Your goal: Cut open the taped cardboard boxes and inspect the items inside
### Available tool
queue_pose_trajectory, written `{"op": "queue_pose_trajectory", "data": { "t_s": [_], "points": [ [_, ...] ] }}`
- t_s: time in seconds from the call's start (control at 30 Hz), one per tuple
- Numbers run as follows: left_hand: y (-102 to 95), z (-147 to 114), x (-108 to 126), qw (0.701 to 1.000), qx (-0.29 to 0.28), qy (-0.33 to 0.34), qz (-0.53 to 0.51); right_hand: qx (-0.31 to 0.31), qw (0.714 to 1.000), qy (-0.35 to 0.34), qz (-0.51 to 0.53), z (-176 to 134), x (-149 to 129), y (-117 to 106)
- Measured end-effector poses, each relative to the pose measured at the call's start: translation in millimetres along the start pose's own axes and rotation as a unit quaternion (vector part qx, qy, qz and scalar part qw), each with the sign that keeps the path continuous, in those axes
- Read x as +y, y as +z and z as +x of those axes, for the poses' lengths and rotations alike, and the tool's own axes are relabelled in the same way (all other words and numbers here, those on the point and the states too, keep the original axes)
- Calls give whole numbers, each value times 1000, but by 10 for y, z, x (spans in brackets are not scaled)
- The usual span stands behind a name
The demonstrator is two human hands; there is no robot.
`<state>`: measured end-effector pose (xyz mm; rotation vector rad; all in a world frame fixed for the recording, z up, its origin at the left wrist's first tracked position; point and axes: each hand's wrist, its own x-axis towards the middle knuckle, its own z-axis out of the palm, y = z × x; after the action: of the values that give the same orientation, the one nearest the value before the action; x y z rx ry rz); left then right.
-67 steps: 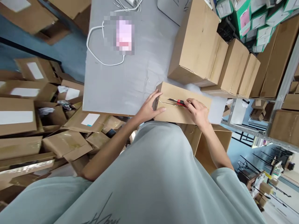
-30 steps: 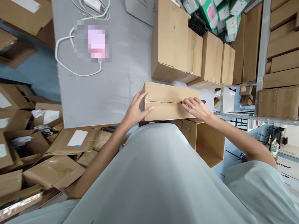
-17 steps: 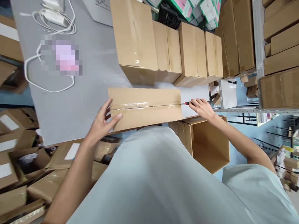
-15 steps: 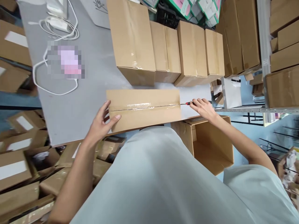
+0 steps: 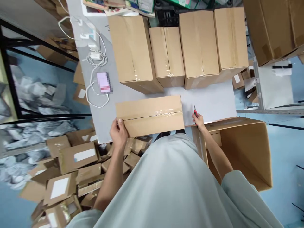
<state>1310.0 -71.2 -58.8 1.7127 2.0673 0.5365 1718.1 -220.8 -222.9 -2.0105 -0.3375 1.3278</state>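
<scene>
A long cardboard box (image 5: pixel 152 109) lies near the front edge of the table, with a taped seam running lengthwise along its top. At the box's left end is my left hand (image 5: pixel 119 131), closed on the corner with the thumb on top and the fingers partly hidden. My right hand (image 5: pixel 198 120) is just right of the box, apart from it, and grips a red and black box cutter (image 5: pixel 195 113). The cutter's blade points away from me, toward the back of the table.
Several taped cartons (image 5: pixel 199 44) stand in a row along the table's back. Cables (image 5: pixel 96 60) and a blurred pink item (image 5: pixel 104 83) lie at left. A big open carton (image 5: pixel 242 152) stands right of my body. Used boxes (image 5: pixel 83 155) are heaped on the floor at left.
My right hand has drawn the box cutter away from the box's right end, and its blade has swung from pointing left to pointing away from me. My left fingers have closed at the corner.
</scene>
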Motion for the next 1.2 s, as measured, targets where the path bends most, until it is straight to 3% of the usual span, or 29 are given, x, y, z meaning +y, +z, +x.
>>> {"op": "queue_pose_trajectory", "data": {
  "t_s": [0.13, 0.33, 0.53, 0.73, 0.8, 0.87, 1.0, 1.1, 1.2],
  "points": [
    [-37, 73, -76, 1000, 12, 0, 2, -54, 993, 44, 93, -26, 98, 385],
    [-160, 197, -159, 999, 39, -6, -3, -117, 975, 73, 177, -150, -2, 751],
    [-226, 347, -164, 999, 34, -13, -28, -118, 968, 84, 203, -299, -142, 894],
    [-461, 542, -295, 998, 31, -21, -48, -97, 974, 42, 198, -571, -427, 980],
    [-462, 546, -327, 998, 24, -22, -56, -69, 980, 12, 186, -682, -537, 866],
    [-345, 514, -336, 997, 7, -23, -69, -37, 985, -22, 166, -786, -651, 610],
    [239, 359, -246, 993, -61, -33, -100, 27, 991, -112, 70, -992, -986, -157],
    [775, 150, -79, 982, -137, -46, -122, 115, 960, -224, -122, -1170, -1350, -618],
    [1149, -65, 95, 964, -217, -46, -149, 186, 914, -254, -257, -1317, -1682, -809]
  ]
}}
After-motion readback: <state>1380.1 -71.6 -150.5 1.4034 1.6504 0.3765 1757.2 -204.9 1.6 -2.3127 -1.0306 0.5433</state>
